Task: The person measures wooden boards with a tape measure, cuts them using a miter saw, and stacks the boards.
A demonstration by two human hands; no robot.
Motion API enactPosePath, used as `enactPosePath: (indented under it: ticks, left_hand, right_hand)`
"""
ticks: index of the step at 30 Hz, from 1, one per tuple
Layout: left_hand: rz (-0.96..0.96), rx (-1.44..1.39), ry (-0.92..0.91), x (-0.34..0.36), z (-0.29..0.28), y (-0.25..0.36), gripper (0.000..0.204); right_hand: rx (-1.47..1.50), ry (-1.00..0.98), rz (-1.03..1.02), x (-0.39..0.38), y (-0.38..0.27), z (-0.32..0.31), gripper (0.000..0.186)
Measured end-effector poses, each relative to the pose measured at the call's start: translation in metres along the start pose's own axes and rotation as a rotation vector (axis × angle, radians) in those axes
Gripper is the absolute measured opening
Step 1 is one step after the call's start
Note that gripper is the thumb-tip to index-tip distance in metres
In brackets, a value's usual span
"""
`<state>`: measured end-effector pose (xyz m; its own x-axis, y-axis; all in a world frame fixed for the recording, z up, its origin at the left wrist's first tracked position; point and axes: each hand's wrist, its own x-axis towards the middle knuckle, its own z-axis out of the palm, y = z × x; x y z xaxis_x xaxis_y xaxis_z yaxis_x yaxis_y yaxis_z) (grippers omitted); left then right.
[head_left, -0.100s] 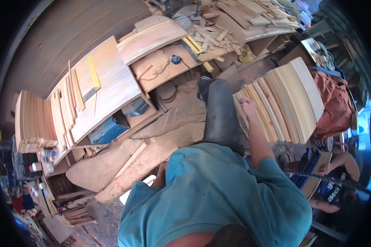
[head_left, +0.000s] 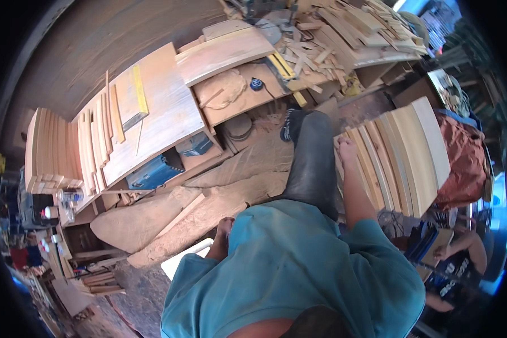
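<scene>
My right hand (head_left: 346, 147) is closed at the left edge of a stack of thick, pale boards (head_left: 397, 152). Its fingers are curled, and whatever they may grip is hidden. Close to my body on the left, my left hand (head_left: 225, 227) hangs low beside the teal shirt; its fingers are too small and covered to read. A white flat panel (head_left: 187, 256) shows beneath my left forearm. Ahead, a workbench (head_left: 158, 84) bears several narrow wooden strips (head_left: 98, 132) and a yellow-edged level (head_left: 139, 93).
Large rough timber slabs (head_left: 146, 219) lie left of my leg. Offcuts (head_left: 310, 53) are heaped at the back, near a blue tape measure (head_left: 256, 84). A stack of curved pieces (head_left: 52, 149) stands far left. Another person (head_left: 462, 259) is at the right, below a reddish-brown cover (head_left: 462, 158).
The view has swung, so the bench and boards sit further right. More of my left hand shows beside the shirt. My right hand is still at the boards' edge.
</scene>
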<state>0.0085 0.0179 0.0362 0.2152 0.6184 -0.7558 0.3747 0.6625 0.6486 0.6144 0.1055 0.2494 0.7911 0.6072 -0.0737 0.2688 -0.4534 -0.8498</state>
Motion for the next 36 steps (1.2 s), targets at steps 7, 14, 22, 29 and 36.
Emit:
enactPosePath:
  ticks: [7, 14, 22, 29, 36]
  left_hand:
    - [0.457, 0.013, 0.3, 0.001, 0.012, 0.229, 0.022]
    - [0.977, 0.446, 1.13, 0.106, -0.062, 0.473, 0.051]
    - [0.724, 0.065, 1.029, 0.221, -0.129, 0.523, 0.096]
    - [0.742, 0.188, 1.027, 0.24, -0.149, 0.504, 0.082]
    - [0.681, 0.381, 0.996, 0.237, -0.148, 0.508, 0.064]
  right_hand:
    - [-0.192, 0.039, -0.47, 0.087, -0.124, 0.098, 0.026]
    - [-0.223, -0.14, -0.538, 0.137, -0.177, 0.189, 0.017]
    - [-0.171, -0.165, -0.461, 0.202, -0.192, 0.26, 0.035]
    - [-0.444, -0.404, -0.309, 0.216, -0.222, 0.301, 0.083]
    - [-0.388, -0.412, -0.213, 0.225, -0.249, 0.32, 0.087]
